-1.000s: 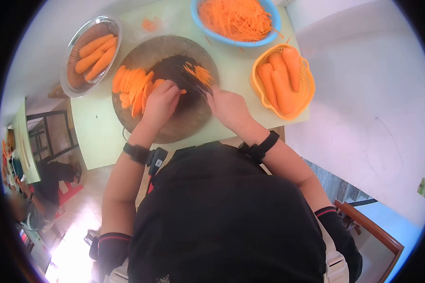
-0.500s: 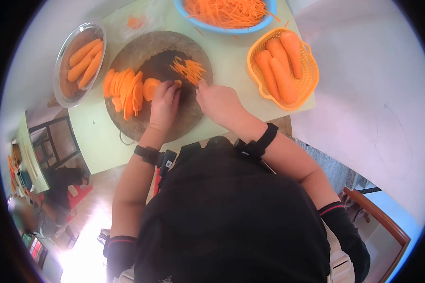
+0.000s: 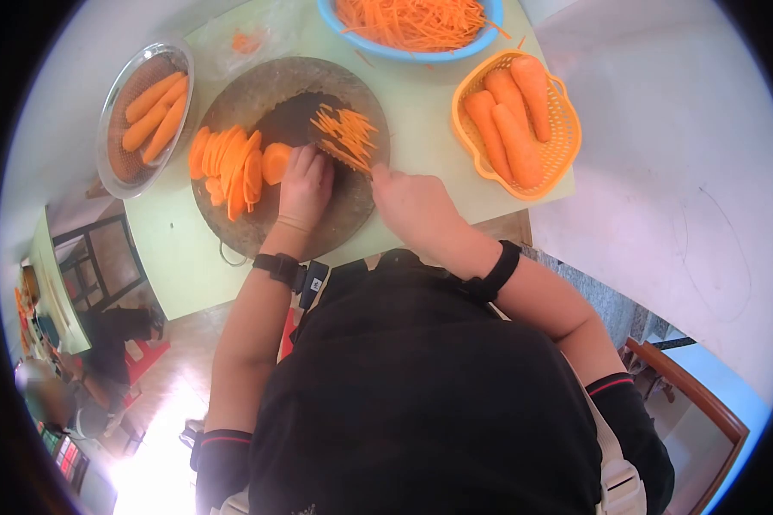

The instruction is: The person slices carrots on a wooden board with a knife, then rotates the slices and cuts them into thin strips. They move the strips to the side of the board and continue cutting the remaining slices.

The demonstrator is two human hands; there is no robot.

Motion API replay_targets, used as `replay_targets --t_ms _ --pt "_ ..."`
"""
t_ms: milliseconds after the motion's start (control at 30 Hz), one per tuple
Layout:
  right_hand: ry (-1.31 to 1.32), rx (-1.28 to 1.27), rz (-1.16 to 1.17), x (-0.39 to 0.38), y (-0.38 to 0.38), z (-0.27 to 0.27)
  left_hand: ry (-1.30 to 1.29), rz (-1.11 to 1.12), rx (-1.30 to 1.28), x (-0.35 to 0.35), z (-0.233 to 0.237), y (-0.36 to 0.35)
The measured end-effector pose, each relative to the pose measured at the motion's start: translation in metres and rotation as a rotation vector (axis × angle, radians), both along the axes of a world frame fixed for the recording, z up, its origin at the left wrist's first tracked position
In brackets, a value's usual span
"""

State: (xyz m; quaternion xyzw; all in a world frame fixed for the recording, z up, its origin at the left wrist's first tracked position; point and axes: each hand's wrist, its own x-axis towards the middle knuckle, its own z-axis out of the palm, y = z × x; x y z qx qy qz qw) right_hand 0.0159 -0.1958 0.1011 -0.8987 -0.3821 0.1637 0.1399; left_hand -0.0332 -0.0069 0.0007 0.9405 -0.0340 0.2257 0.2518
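Note:
On a round wooden chopping board [image 3: 232, 94], my left hand [image 3: 306, 184] presses its bent fingers down on carrot slices, which are mostly hidden under it. My right hand [image 3: 412, 202] is closed round the handle of a knife [image 3: 345, 158], whose blade is seen nearly edge-on beside my left fingertips. Orange bits lie along the blade. Just beyond it is a small heap of carrot shreds [image 3: 345, 127]. Left of my left hand lie a loose carrot slice [image 3: 276, 162] and a fanned row of carrot slices [image 3: 228, 163].
A blue basin [image 3: 416, 56] of shredded carrot stands at the back. Whole carrots fill a yellow basket [image 3: 567, 159] on the right and a metal colander [image 3: 112, 167] on the left. A plastic bag [image 3: 270, 39] lies behind the board. Another person [image 3: 86, 378] is at lower left.
My right hand and the knife have shifted slightly right and toward me. More shreds lie by the blade. My left hand has moved a little to the right.

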Motion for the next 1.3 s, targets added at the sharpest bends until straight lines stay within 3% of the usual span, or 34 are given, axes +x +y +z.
replay_targets --t_ms 1300 --pt "0.002 -0.105 0.028 -0.005 0.0 0.015 -0.064 0.009 -0.03 -0.001 0.006 -0.001"
